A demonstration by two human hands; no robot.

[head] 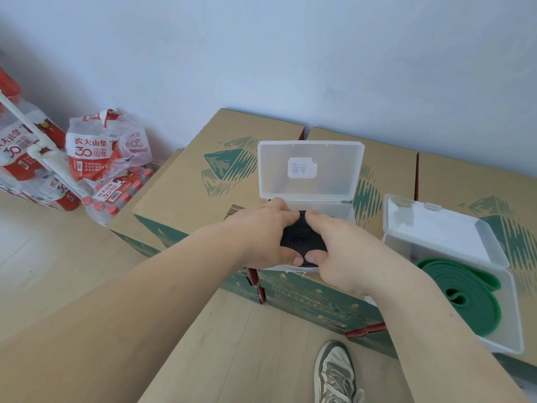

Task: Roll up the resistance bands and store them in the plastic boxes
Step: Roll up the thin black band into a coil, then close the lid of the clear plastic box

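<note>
Forearms [130,309] fill the foreground, with a grey sneaker [334,370] on the wood floor [43,257] below. Left hand [261,237] and right hand [345,254] each have a clenched grip on the black resistance band [302,239], which is rolled into a tight flat coil: thumbs on the near edge, fingers over the far edge. Coil sits at the mouth of the clear plastic box [347,212], lid [311,158] standing open behind it; can't tell whether it touches the box bottom yet. Risks, my read: the coil is under tension, so letting go before the walls pin it would probably let it spring loose. Box looks light and its front edge sits right at the edge of the cardboard cartons [189,193], so a hard downward push could tip it or slide it off. Upright lid could also drop onto the knuckles. Second plastic box [514,330] to the right holds the green resistance band [465,286], coiled looser; it may fight its lid at closing. Text: sticker [302,167] on the lid has blue marks, unreadable. Water bottle packs [87,152] at left read "农夫山泉" and "30周年". Cartons carry green mountain graphics and a barcode; small print too blurred to read.
</note>
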